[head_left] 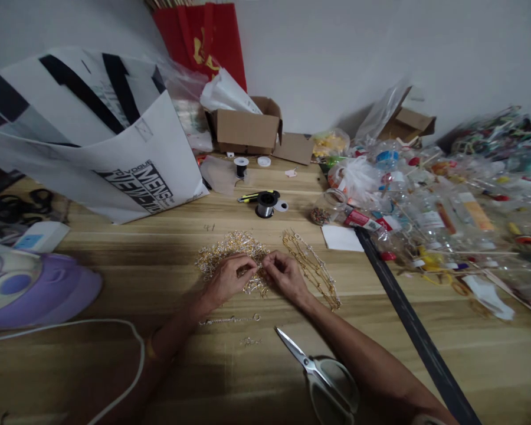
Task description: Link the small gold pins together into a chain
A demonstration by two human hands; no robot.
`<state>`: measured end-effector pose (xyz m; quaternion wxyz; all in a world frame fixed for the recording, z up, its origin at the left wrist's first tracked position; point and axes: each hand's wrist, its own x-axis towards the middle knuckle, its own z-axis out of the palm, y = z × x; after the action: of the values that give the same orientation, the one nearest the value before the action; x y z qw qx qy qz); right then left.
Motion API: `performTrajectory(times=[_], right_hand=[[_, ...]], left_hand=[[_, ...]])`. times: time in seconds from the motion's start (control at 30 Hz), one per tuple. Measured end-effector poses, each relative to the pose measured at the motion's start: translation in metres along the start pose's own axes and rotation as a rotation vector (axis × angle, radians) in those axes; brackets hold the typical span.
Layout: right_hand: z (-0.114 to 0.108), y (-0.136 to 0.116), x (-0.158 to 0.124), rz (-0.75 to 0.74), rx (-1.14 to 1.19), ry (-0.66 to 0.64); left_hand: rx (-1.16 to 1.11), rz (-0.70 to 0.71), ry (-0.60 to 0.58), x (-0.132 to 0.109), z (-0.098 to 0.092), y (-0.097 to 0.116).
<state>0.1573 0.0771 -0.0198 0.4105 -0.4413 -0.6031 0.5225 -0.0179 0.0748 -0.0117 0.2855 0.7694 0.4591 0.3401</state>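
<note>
A heap of gold and silver chain pieces (223, 245) lies mid-table. Over its near side, my left hand (230, 274) has thumb and forefinger pinched together. My right hand (285, 273) faces it at the heap's right edge, also pinching; whatever is between the fingertips is too small to make out. Several gold and silver chains (312, 265) are laid out side by side just right of my right hand. Nearer me rest a single chain with a ring at its end (234, 320) and a small bit of chain (250, 341). Scissors (310, 365) lie partly open beside my right forearm.
Behind the heap stand a spool of wire (265, 204), a black thread spool (241, 167) and a yellow-black cutter (248, 197). A large white bag (159, 159) and a purple object (66, 289) flank the left. Bottles and plastic bags (429, 200) crowd the right, beyond a black strip (407, 313).
</note>
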Motion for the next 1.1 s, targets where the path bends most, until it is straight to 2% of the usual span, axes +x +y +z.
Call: performTrajectory(times=[0.13,0.47,0.83,1.1], right_hand=[[0.001,-0.001,0.0,0.032,0.057,-0.003],[0.003,-0.003,0.001,0.129,0.245,-0.085],[0.0,-0.001,0.003,0.153,0.23,-0.151],[-0.008,0.001,0.008,0.211,0.283,-0.213]], left_hand=[[-0.158,-0.09,0.025,0.001,-0.001,-0.004],[-0.576,-0.315,-0.014,0.005,-0.008,-0.001],[-0.572,-0.338,-0.028,0.006,-0.01,0.003],[-0.562,-0.453,0.062,0.009,-0.017,0.001]])
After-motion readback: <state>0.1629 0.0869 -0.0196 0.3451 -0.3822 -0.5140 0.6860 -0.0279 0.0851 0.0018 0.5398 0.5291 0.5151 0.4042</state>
